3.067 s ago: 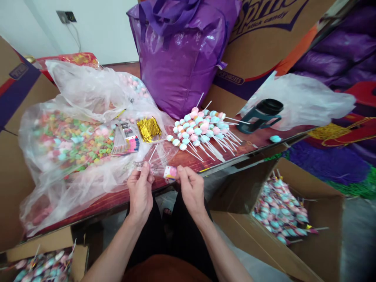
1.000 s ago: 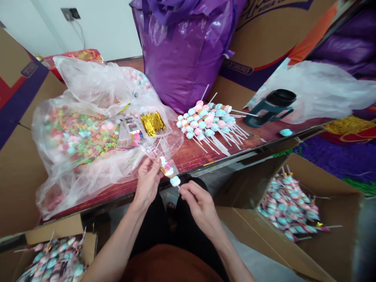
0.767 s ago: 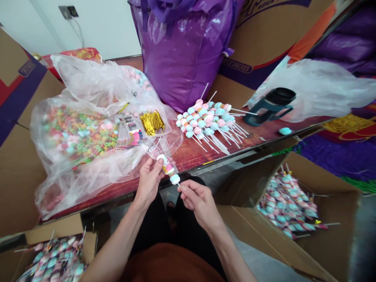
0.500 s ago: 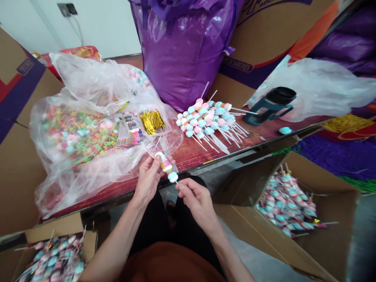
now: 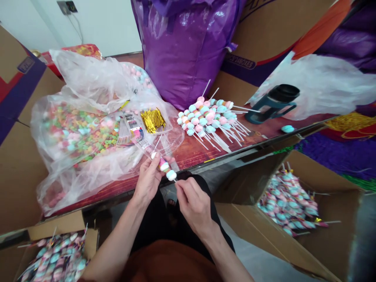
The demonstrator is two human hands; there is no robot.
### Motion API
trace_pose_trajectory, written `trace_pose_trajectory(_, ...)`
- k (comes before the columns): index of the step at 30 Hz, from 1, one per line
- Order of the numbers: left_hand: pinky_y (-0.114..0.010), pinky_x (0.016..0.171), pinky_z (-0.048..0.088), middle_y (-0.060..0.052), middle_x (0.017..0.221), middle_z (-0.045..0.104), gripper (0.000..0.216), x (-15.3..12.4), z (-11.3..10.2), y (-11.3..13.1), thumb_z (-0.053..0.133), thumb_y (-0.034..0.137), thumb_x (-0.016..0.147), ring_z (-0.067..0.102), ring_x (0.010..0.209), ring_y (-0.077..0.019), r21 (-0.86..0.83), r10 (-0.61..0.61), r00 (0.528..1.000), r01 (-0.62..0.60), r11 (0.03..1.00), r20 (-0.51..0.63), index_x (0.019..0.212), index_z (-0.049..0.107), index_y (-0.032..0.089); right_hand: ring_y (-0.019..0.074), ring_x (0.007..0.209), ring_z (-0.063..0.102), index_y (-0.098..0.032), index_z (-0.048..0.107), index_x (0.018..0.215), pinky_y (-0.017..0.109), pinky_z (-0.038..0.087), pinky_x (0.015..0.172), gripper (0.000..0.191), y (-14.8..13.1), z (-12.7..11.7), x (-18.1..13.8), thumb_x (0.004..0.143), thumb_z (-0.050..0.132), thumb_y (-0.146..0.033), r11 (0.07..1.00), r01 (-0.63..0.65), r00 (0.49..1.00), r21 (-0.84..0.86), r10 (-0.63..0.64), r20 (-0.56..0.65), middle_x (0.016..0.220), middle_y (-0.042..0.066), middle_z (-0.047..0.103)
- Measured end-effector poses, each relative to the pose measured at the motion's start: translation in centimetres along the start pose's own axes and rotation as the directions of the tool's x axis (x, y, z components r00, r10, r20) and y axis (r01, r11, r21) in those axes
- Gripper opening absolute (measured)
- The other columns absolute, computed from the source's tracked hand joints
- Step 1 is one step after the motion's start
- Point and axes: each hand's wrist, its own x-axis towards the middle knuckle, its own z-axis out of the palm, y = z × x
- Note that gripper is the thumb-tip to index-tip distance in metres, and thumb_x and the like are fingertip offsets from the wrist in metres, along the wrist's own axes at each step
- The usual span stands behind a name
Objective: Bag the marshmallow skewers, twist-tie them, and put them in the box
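A candy skewer, white, pale blue and orange, is held at the worktop's front edge, its upper part and a clear wrapper pinched by the left hand, its stick by the right hand. "24BOXES" is read on a carton. Wrapper print is illegible; the skewer is partly hidden by fingers.

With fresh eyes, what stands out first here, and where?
The big shiny purple bag at the back of the table stands out first. In front of it lies a heap of pastel candy skewers. At the table's front edge, the left hand and right hand hold another skewer.
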Motion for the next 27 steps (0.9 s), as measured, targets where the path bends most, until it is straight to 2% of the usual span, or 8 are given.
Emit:
trace_pose_trajectory(4, -0.032, 0.076, 0.057, -0.007, 0.082, 0.074, 0.034, 0.0, 0.1, -0.7, 0.083, 0.042, 0.072, 0.073, 0.097, -0.0280, -0.030, 0.000, 1.000, 0.000, 1.000, 0.006, 0.074, 0.064, 0.014, 0.0138, 0.059, 0.049, -0.019, 0.063, 0.091, 0.026, 0.040, 0.057, 0.019, 0.0, 0.1, -0.3, 0.097, 0.047, -0.009, 0.994, 0.043, 0.999, -0.097, -0.044, -0.006, 0.070, 0.002, 0.052)
trace_pose_trajectory(10, -0.035, 0.085, 0.056, -0.007, 0.082, 0.075, 0.030, -0.6, 0.2, -1.2, 0.079, 0.043, 0.077, 0.073, 0.096, -0.0258, 0.028, -0.037, 0.996, 0.035, 0.999, 0.079, 0.081, 0.068, 0.015, 0.0153, 0.062, 0.053, -0.018, 0.066, 0.095, 0.027, 0.044, 0.060, 0.020, 0.5, 1.4, 0.0, 0.097, 0.047, -0.011, 0.997, 0.012, 0.998, -0.078, -0.018, -0.065, 0.071, 0.003, 0.056)
trace_pose_trajectory(12, -0.034, 0.085, 0.056, -0.008, 0.086, 0.076, 0.029, -0.7, 0.2, -1.1, 0.078, 0.042, 0.078, 0.073, 0.095, -0.0248, 0.055, -0.074, 0.990, 0.068, 0.996, 0.120, 0.083, 0.069, 0.015, 0.0153, 0.065, 0.056, -0.018, 0.065, 0.094, 0.027, 0.047, 0.063, 0.020, 0.5, 1.5, 0.4, 0.098, 0.047, -0.012, 0.997, -0.064, 0.995, 0.040, 0.067, -0.072, 0.074, 0.004, 0.058)
trace_pose_trajectory(15, -0.033, 0.082, 0.056, -0.011, 0.091, 0.076, 0.028, -1.0, 0.3, -1.2, 0.077, 0.041, 0.080, 0.073, 0.092, -0.0236, 0.078, -0.111, 0.979, 0.098, 0.992, 0.172, 0.086, 0.071, 0.014, 0.0148, 0.069, 0.058, -0.020, 0.063, 0.088, 0.027, 0.050, 0.066, 0.019, 0.1, 1.5, 0.9, 0.098, 0.048, -0.014, 0.947, -0.206, 0.974, 0.245, 0.223, -0.042, 0.078, 0.003, 0.059)
trace_pose_trajectory(21, -0.029, 0.077, 0.056, -0.010, 0.094, 0.076, 0.031, -1.7, 0.7, -1.4, 0.080, 0.041, 0.076, 0.071, 0.092, -0.0224, 0.103, -0.161, 0.976, 0.147, 0.984, 0.148, 0.090, 0.074, 0.015, 0.0199, 0.093, 0.065, -0.020, 0.063, 0.084, 0.032, 0.051, 0.082, 0.018, -1.0, 2.1, 1.7, 0.097, 0.051, -0.021, 0.835, -0.339, 0.908, 0.432, 0.412, -0.083, 0.093, 0.007, 0.068)
trace_pose_trajectory(24, -0.032, 0.080, 0.057, -0.011, 0.097, 0.076, 0.031, -1.5, 0.3, -0.5, 0.080, 0.041, 0.076, 0.072, 0.093, -0.0225, 0.110, -0.194, 0.967, 0.177, 0.978, 0.168, 0.090, 0.074, 0.015, 0.0174, 0.077, 0.064, -0.020, 0.065, 0.083, 0.029, 0.051, 0.070, 0.020, -0.8, 1.9, 1.5, 0.096, 0.055, -0.031, 0.710, -0.472, 0.846, 0.522, 0.531, 0.042, 0.081, 0.003, 0.067)
trace_pose_trajectory(27, -0.030, 0.079, 0.057, -0.008, 0.097, 0.075, 0.033, -0.8, -0.2, 0.5, 0.082, 0.041, 0.074, 0.072, 0.088, -0.0196, 0.061, -0.081, 0.993, 0.076, 0.995, 0.086, 0.092, 0.071, 0.016, 0.0151, 0.064, 0.059, -0.019, 0.068, 0.085, 0.026, 0.048, 0.059, 0.022, -0.3, 1.7, 1.1, 0.095, 0.059, -0.037, 0.611, -0.562, 0.789, 0.558, 0.599, 0.138, 0.067, 0.000, 0.062)
